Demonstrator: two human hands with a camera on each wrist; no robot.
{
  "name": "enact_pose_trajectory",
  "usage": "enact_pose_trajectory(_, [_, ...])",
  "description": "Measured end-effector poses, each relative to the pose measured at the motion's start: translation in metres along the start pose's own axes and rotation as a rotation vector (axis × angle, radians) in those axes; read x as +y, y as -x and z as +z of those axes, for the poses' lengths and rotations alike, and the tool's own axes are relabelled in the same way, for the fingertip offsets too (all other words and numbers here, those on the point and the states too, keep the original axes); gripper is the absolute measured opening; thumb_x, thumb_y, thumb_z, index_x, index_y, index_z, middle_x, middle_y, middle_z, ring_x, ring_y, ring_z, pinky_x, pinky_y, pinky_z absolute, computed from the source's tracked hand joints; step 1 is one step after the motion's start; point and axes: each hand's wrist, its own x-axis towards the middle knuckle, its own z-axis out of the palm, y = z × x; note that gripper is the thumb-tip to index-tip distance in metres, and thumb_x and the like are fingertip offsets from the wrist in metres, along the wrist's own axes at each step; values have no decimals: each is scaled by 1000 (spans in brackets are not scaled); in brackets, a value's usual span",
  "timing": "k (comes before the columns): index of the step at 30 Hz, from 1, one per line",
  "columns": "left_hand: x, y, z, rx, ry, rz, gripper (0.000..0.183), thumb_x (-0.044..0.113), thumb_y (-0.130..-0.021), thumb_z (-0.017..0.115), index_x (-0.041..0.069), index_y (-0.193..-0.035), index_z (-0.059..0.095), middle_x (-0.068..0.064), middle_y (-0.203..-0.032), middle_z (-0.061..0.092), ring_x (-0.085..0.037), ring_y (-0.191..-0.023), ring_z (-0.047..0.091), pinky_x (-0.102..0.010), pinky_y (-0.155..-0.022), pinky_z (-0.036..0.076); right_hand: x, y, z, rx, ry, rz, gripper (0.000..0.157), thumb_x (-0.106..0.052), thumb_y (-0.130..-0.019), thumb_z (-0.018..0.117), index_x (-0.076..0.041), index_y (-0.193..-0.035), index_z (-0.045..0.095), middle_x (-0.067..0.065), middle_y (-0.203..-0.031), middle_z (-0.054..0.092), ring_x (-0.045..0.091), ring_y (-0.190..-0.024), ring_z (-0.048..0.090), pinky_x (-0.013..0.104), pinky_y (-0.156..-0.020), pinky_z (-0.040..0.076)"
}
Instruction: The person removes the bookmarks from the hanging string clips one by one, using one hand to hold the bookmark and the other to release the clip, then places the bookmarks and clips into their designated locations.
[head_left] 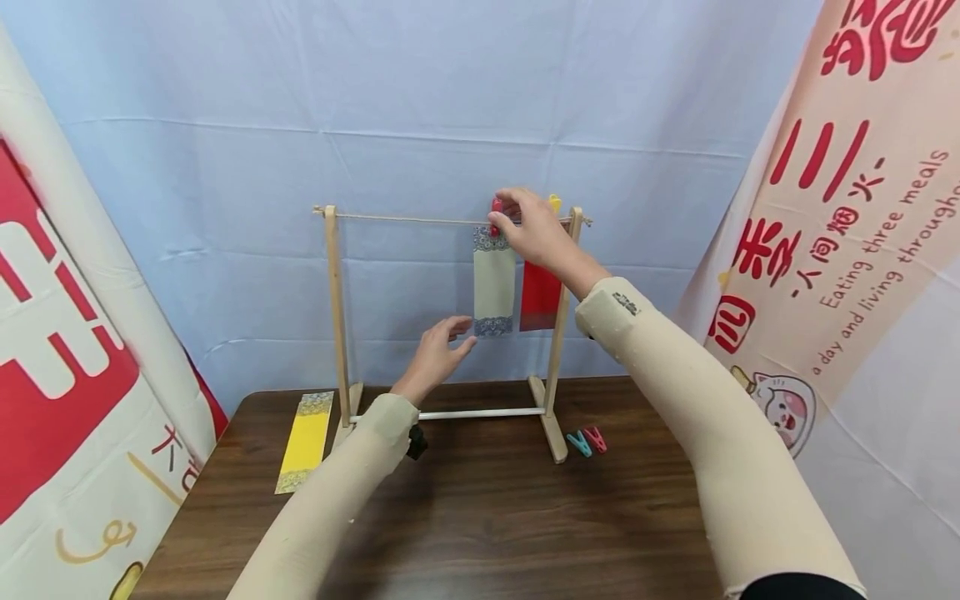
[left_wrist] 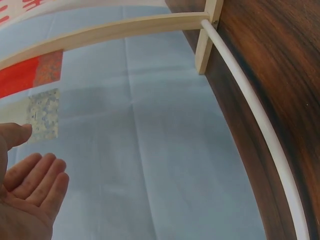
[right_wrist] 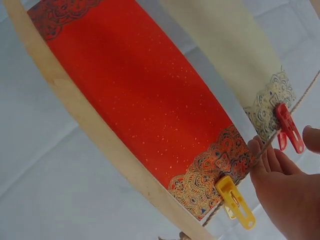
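Note:
A cream paper strip point(head_left: 493, 285) with blue patterned ends hangs from the rope point(head_left: 408, 219), with a red clip point(right_wrist: 288, 124) on its top edge. My right hand point(head_left: 534, 227) is at that clip. In the right wrist view, its thumb and fingers stand apart on either side of the clip's handles. My left hand point(head_left: 438, 357) is beside the strip's lower end, palm toward it, fingers extended and holding nothing. To the right hangs a red paper strip point(right_wrist: 145, 95), fixed to the rope by a yellow clip point(right_wrist: 234, 200).
The rope spans a wooden frame point(head_left: 335, 308) with a white crossbar point(head_left: 480, 413) low down. A yellow paper strip point(head_left: 306, 442) lies on the table point(head_left: 487, 517) at the left. A blue clip point(head_left: 579, 443) and a pink clip point(head_left: 595, 439) lie by the right foot.

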Motion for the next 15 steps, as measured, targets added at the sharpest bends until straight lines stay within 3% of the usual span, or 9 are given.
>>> enact_pose_trajectory(6, [0, -1, 3, -7, 2, 7, 47, 23, -107, 71, 4, -148, 60, -15, -143, 66, -31, -132, 64, -44, -114, 51, -1, -3, 1, -14, -34, 62, 51, -26, -114, 56, 0, -157, 50, 18, -144, 61, 32, -133, 60, 46, -115, 48])
enact_pose_trajectory(15, [-3, -2, 4, -23, -1, 10, 47, 23, -108, 70, 4, -149, 59, -15, -143, 66, -30, -132, 64, -43, -114, 51, 6, -7, 2, -8, -99, 67, 41, -22, -114, 57, -2, -150, 60, 17, -135, 68, 31, -125, 64, 46, -111, 51])
